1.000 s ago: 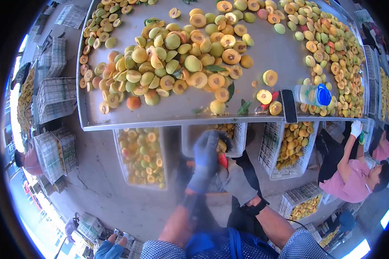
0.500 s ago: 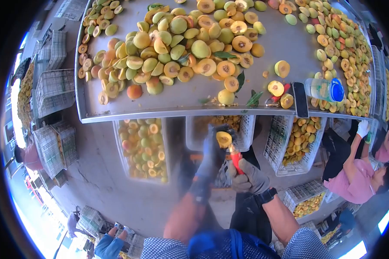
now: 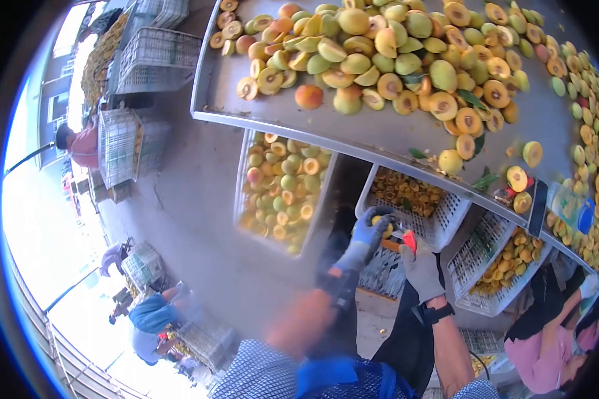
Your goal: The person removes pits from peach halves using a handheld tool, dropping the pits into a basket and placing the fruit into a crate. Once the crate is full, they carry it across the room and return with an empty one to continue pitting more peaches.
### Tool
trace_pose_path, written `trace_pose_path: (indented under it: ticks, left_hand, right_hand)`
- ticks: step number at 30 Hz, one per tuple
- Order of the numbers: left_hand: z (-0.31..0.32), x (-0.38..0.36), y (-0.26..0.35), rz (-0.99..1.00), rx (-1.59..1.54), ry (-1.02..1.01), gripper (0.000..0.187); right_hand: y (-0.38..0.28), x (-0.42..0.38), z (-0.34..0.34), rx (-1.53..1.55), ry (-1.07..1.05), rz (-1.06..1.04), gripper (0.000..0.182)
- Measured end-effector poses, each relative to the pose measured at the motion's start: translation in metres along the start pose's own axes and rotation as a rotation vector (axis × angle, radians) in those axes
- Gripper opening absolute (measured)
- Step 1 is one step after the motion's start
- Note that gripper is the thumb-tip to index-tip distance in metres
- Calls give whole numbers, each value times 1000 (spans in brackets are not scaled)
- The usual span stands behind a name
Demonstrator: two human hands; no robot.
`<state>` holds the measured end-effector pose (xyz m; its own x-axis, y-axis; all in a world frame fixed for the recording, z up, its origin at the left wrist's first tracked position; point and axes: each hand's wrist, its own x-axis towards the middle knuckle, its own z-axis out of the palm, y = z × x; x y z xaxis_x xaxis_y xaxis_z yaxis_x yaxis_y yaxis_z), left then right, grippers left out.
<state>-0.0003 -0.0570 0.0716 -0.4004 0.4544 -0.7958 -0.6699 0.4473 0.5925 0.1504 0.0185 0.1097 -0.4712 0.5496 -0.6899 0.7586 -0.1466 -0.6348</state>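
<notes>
Seeming yellow, blurred: peach [image 3: 379,220].

My left hand [image 3: 365,234] wears a blue glove with a darker cuff at the wrist. My right hand [image 3: 420,268] wears a grey knitted glove, a little worn. On my right wrist there is a black band, like a watch strap. My forearms are bare. My sleeves are short, with a small blue and white check pattern. On my chest hangs a blue strap or apron.
</notes>
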Motion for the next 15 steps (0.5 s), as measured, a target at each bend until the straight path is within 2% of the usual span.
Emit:
trace_pose_path:
  ticks: [1,2,3,4,5,6,8,9,10,12,13,14,15]
  left_hand:
    - [13,-6,7,93,100,73,21]
    - [22,-12,16,53,10,89,23]
    - [27,-11,14,2,-57,117,26]
    - [30,-7,9,-45,-127,145,29]
    - [27,0,-2,-13,78,140,34]
    - [29,-4,-5,-15,70,150,34]
    - [37,-14,-13,149,106,-4,34]
    - [42,-28,17,-92,163,-19,31]
    - [37,-24,14,-84,159,-23,31]
    - [23,-20,9,86,233,74,31]
    - [7,-15,12,58,303,138,31]
    - [-9,-8,10,147,339,309,30]
    - [-37,4,3,191,448,387,30]
  right_hand:
    - [20,7,13,-216,66,-167,30]
    - [30,12,21,-430,134,-339,23]
    - [21,10,19,-431,120,-348,23]
    - [2,8,11,-228,103,-195,24]
    - [-9,8,7,-29,81,-38,24]
    - [-11,11,10,-35,70,-41,24]
    - [-8,13,11,-122,133,-47,24]
    - [10,22,18,-40,177,-139,23]
    - [7,29,15,-45,182,-146,23]
    - [5,39,12,13,184,186,30]
    - [15,44,9,-79,157,195,32]
    - [24,47,11,-81,171,207,32]
    - [33,49,10,-95,124,193,34]
